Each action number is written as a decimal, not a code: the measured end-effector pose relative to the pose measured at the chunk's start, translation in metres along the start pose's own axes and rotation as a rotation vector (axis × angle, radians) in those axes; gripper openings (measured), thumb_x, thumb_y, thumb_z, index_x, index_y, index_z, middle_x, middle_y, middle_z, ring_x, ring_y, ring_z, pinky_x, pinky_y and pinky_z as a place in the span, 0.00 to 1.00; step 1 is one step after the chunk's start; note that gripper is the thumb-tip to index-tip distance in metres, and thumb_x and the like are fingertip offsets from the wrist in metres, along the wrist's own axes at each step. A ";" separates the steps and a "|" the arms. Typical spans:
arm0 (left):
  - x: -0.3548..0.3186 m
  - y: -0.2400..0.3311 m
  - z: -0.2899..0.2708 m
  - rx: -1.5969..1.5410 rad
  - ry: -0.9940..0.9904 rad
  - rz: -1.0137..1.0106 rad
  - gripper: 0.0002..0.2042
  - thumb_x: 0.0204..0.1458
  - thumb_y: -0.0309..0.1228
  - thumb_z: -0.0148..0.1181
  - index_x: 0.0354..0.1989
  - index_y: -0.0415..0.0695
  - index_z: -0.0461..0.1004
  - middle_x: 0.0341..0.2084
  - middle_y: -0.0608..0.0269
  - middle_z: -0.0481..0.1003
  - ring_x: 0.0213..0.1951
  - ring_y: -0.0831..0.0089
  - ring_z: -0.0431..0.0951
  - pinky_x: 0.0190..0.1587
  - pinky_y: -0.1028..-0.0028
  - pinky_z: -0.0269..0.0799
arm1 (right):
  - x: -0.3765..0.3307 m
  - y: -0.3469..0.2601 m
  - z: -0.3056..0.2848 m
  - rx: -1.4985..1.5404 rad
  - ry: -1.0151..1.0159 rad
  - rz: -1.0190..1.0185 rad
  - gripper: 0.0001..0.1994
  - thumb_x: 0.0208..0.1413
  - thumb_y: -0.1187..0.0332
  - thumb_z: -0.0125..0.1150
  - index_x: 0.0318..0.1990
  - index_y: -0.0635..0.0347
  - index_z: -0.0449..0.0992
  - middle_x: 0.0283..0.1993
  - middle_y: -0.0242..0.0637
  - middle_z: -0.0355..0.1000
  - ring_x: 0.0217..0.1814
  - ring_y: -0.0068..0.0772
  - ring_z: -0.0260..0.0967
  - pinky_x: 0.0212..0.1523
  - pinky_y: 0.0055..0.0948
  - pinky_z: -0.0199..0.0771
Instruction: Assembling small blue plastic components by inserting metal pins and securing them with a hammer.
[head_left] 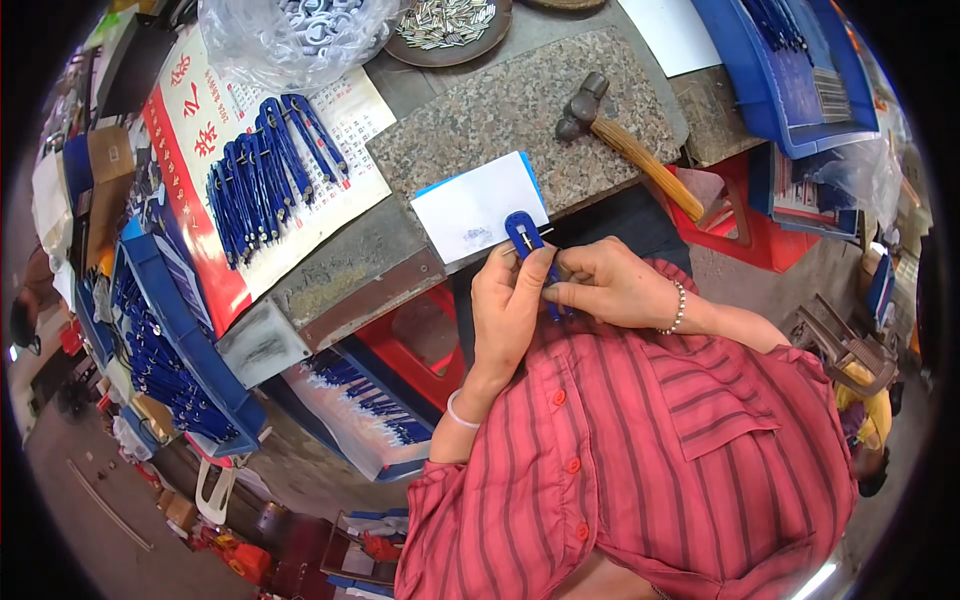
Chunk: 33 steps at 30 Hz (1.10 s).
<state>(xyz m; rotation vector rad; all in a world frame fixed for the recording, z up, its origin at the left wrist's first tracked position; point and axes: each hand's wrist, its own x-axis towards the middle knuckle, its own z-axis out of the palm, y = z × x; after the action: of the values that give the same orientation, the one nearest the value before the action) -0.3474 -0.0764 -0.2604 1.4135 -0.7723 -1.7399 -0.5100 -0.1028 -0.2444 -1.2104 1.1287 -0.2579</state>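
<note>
A slim blue strap-like piece [518, 226] with a rounded end and a small metal part in its slot is held in front of my chest. My left hand [508, 305] grips it, thumb along its side. Fingers of my right hand [612, 285] are pinched at its lower part, close to the left thumb; they hide what lies between them. Just beyond, a white sheet [462, 212] with a dark smudge lies over something blue at the stone slab's [490, 110] near edge. On the slab rests a hammer [640, 160], its wooden handle jutting over the edge.
Similar blue pieces [250, 180] lie in rows on a red-and-white printed sheet [355, 125]. A plastic bag of pale rings [300, 45] and a dish of small metal pins [445, 25] stand behind. Blue trays flank me at left [225, 385] and right [800, 130]; a red stool [745, 235] is below.
</note>
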 end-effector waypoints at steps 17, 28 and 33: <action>0.003 -0.008 -0.004 0.121 0.015 0.068 0.11 0.58 0.33 0.56 0.34 0.35 0.72 0.22 0.68 0.73 0.26 0.84 0.68 0.28 0.79 0.66 | 0.003 0.004 -0.002 -0.057 0.002 -0.043 0.14 0.50 0.66 0.64 0.21 0.68 0.71 0.16 0.40 0.69 0.16 0.24 0.64 0.18 0.28 0.60; 0.004 -0.004 -0.003 0.167 -0.010 0.085 0.12 0.60 0.35 0.54 0.33 0.38 0.73 0.19 0.73 0.68 0.21 0.87 0.63 0.22 0.83 0.59 | -0.024 -0.028 -0.039 -0.352 0.043 -0.204 0.12 0.53 0.62 0.61 0.32 0.64 0.76 0.21 0.46 0.72 0.26 0.44 0.74 0.28 0.32 0.72; 0.005 -0.004 -0.003 0.173 -0.012 0.111 0.12 0.60 0.37 0.54 0.32 0.39 0.73 0.19 0.75 0.67 0.21 0.87 0.61 0.23 0.83 0.57 | -0.039 -0.069 -0.080 -0.184 0.322 -0.239 0.08 0.57 0.72 0.54 0.38 0.71 0.73 0.29 0.35 0.74 0.22 0.18 0.71 0.24 0.17 0.70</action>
<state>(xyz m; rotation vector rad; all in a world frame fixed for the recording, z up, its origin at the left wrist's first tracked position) -0.3457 -0.0785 -0.2670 1.4446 -1.0092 -1.6298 -0.5651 -0.1520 -0.1591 -1.5075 1.3048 -0.5562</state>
